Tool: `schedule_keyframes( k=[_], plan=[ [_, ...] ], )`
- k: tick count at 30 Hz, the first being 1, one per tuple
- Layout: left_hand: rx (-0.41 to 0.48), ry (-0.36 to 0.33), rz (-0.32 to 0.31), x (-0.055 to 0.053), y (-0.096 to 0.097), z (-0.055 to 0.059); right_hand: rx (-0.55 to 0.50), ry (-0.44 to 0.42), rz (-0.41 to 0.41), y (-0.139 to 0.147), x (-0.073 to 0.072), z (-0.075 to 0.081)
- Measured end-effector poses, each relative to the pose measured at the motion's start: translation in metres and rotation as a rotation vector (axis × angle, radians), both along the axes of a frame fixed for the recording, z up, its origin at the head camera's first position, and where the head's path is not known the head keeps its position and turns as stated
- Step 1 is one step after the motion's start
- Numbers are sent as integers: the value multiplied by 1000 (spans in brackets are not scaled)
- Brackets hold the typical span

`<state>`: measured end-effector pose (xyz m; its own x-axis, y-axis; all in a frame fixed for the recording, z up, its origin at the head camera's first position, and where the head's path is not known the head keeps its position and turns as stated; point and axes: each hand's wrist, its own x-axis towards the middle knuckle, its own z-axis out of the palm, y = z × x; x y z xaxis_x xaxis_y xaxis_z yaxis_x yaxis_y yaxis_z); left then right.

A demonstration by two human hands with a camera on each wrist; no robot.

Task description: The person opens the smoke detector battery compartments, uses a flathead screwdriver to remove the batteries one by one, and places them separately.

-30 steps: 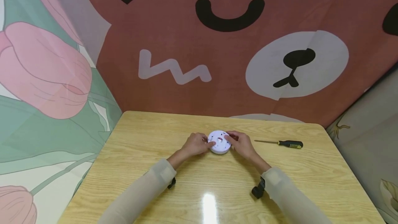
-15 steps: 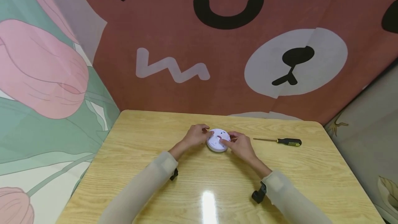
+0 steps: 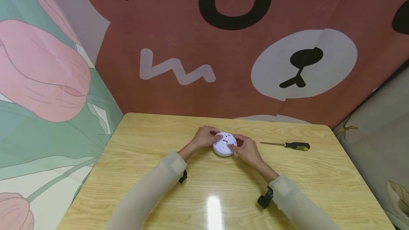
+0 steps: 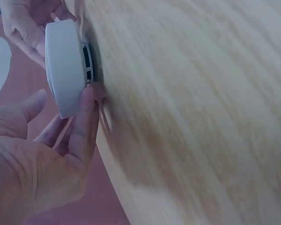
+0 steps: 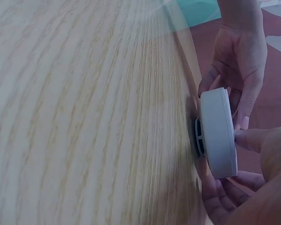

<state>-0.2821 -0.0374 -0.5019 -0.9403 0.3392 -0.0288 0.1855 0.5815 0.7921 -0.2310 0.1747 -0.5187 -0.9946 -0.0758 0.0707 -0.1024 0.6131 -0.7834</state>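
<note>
A round white smoke detector (image 3: 223, 150) lies flat side up at the back middle of the table, its dark slotted vent (image 4: 88, 63) facing down close over the wood. My left hand (image 3: 204, 137) grips its left rim, thumb over the top face and fingers at the side and below. From the right, my right hand (image 3: 248, 151) holds the opposite rim, its thumb pressing on the flat face in the right wrist view. Small holes and a reddish mark show on that face. Part of the underside is hidden by fingers.
A screwdriver (image 3: 298, 146) with a black and yellow handle lies right of the hands, its shaft pointing left. The wooden table (image 3: 143, 134) ends at a cloth backdrop (image 3: 179, 98) with a printed bear.
My left hand has shifted up along the rim, its thumb now higher on the face. My right thumb has slid lower. The screwdriver lies as before.
</note>
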Motion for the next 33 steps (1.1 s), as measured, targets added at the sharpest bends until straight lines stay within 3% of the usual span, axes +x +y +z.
schedule_keyframes(
  k=[10,22,33],
  plan=[
    [77,0,90,5,4,-5,-67,-50,22,1,2,-2],
    [139,-65,134,9,8,-7,-174,-83,23,2,-2,-6],
    [144,-37,179,8,7,-8,-138,-91,42,6,-5,-6]
  ],
)
